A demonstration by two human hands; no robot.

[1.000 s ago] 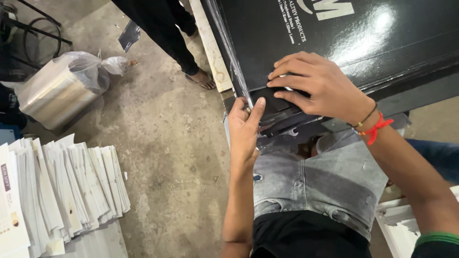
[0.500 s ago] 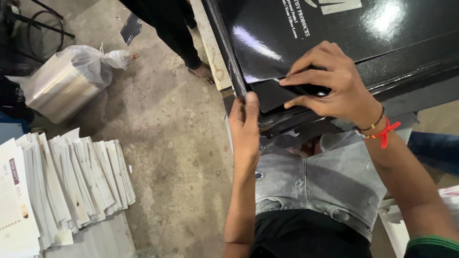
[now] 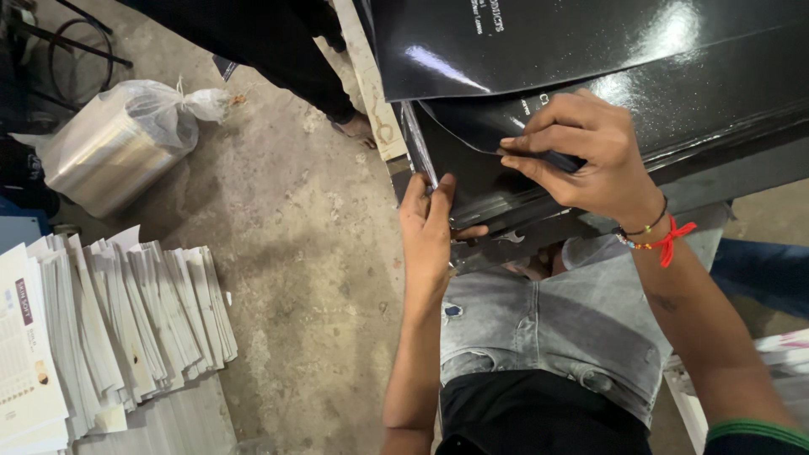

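Glossy black printed sheets (image 3: 674, 109) lie stacked straight ahead of the person, their long axis running left to right. Nearer the top sheet, the right hand (image 3: 581, 160) pinches its lifted, curling edge between thumb and fingers. The left hand (image 3: 430, 232) is open — flat against the stack's left edge, at the near corner, fingers pointing away.

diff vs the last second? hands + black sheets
The right hand slid right along the black sheets' edge and now pinches and lifts a sheet's edge; the top sheet has curled up clear of the stack. The left hand stays flat against the stack's left edge. The white stack and bagged bundle lie unmoved.
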